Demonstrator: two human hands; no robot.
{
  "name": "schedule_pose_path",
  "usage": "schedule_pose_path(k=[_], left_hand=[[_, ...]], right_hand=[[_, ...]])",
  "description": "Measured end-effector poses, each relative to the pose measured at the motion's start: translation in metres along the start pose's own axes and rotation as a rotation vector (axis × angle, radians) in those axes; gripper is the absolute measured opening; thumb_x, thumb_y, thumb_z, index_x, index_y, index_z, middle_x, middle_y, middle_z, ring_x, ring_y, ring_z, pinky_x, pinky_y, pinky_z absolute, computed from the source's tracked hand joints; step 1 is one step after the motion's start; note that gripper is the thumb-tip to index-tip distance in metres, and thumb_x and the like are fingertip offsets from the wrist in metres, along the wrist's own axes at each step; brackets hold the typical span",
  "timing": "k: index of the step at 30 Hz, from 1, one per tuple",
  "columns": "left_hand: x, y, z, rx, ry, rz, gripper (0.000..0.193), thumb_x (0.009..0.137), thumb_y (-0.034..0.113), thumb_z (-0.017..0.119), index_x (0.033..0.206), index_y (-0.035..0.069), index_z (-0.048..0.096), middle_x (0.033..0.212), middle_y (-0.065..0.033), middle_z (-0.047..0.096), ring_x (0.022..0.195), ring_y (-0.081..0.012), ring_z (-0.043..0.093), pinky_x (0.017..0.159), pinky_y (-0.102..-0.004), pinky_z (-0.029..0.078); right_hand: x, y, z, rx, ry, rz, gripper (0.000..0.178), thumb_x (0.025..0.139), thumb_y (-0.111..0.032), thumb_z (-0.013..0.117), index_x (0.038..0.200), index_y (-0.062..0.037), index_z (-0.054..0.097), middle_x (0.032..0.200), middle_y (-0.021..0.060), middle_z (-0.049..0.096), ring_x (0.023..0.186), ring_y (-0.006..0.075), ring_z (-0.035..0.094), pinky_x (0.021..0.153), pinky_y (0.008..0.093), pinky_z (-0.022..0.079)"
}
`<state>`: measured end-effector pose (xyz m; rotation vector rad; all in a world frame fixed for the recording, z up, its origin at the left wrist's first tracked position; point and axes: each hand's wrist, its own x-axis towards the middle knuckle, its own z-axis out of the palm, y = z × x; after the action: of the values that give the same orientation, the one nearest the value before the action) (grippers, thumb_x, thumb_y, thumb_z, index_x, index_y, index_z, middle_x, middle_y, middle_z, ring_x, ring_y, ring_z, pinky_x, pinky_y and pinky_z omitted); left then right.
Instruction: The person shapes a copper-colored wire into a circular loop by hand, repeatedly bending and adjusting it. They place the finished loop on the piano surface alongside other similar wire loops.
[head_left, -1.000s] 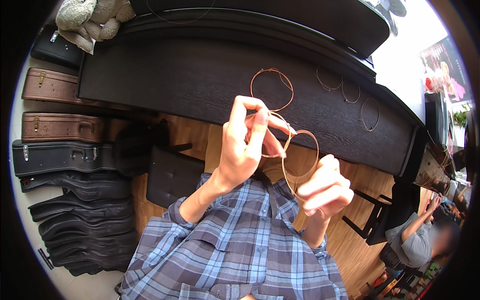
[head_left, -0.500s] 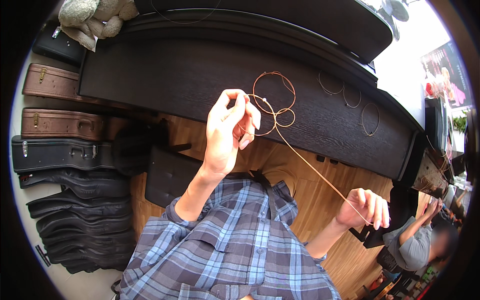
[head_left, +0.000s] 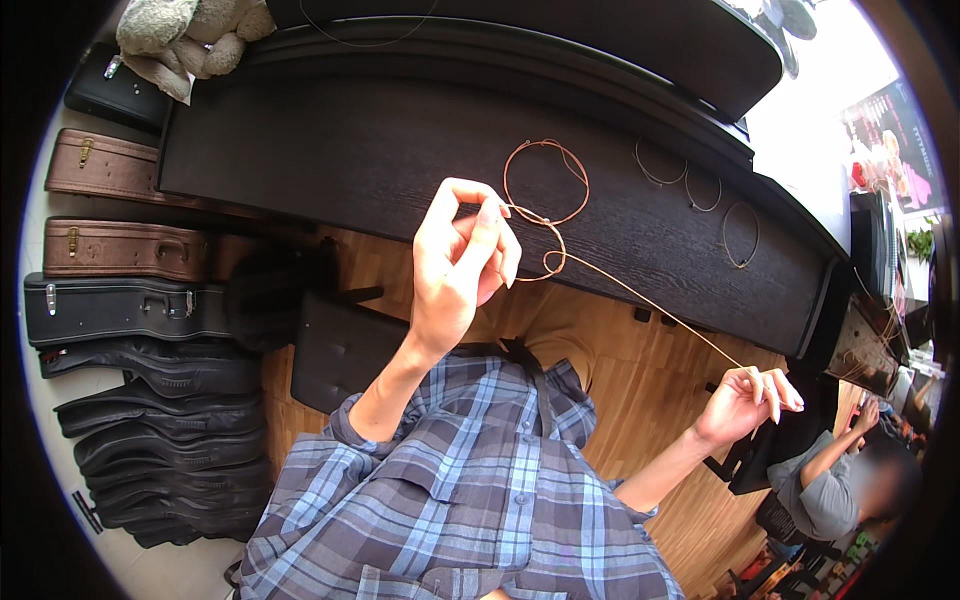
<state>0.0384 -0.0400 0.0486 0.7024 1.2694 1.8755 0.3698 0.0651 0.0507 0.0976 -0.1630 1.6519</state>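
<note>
The left hand (head_left: 458, 262) is raised over the front edge of the dark surface (head_left: 330, 150), its fingers (head_left: 487, 232) closed in a pinch on the coiled end of a copper-coloured wire (head_left: 640, 297). From that pinch a couple of loops stand up and to the right, the larger one over the surface. The free run leaves the lower loop and goes down and to the right in a nearly straight, taut-looking line above the wooden floor (head_left: 640, 370). It ends at the right hand (head_left: 745, 402), held low and well apart from the left, whose thumb and forefinger are closed on the wire while the other fingers spread loosely. So the wire's long axis lies on a diagonal from upper left to lower right, coil end at the left hand, straight end at the right; the coil is nearer the left hand by far. Three smaller wire rings (head_left: 742, 235) lie on the surface farther right, untouched. Instrument cases (head_left: 120, 310) are stacked on the floor to the left, and another person (head_left: 835, 485) sits at lower right.
</note>
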Motion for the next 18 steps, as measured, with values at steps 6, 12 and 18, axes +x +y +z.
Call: schedule_pose_path(k=[6, 12, 18], left_hand=[[-0.001, 0.006, 0.005, -0.035, -0.098, -0.153, 0.007, 0.107, 0.012, 0.052, 0.105, 0.005, 0.05, 0.061, -0.0023, 0.059, 0.043, -0.0019, 0.043, 0.039, -0.0185, 0.028], [-0.009, 0.005, 0.024, 0.02, -0.243, -0.246, 0.005, 0.106, 0.007, 0.048, 0.106, 0.002, 0.048, 0.059, -0.0066, 0.06, 0.036, -0.0062, 0.044, 0.036, -0.0207, 0.033], [-0.011, -0.002, 0.032, 0.168, -0.253, -0.14, 0.005, 0.106, 0.007, 0.05, 0.106, 0.002, 0.049, 0.061, -0.0056, 0.062, 0.038, -0.0044, 0.047, 0.037, -0.02, 0.034]], right_hand=[[0.005, -0.007, 0.005, -0.105, -0.064, -0.016, 0.015, 0.1, -0.018, 0.06, 0.089, -0.0154, 0.07, 0.082, -0.0061, 0.065, 0.06, 0.0022, 0.053, 0.062, 0.0243, 0.037], [-0.006, 0.029, 0.015, -0.493, -0.237, 0.113, 0.022, 0.099, -0.028, 0.066, 0.084, -0.0165, 0.054, 0.074, -0.0018, 0.057, 0.058, 0.01, 0.06, 0.06, 0.0298, 0.041], [0.002, 0.072, 0.023, -0.96, -0.73, 0.121, 0.03, 0.081, -0.034, 0.086, 0.074, -0.0206, 0.06, 0.072, -0.0071, 0.061, 0.062, 0.0051, 0.055, 0.067, 0.028, 0.038]])
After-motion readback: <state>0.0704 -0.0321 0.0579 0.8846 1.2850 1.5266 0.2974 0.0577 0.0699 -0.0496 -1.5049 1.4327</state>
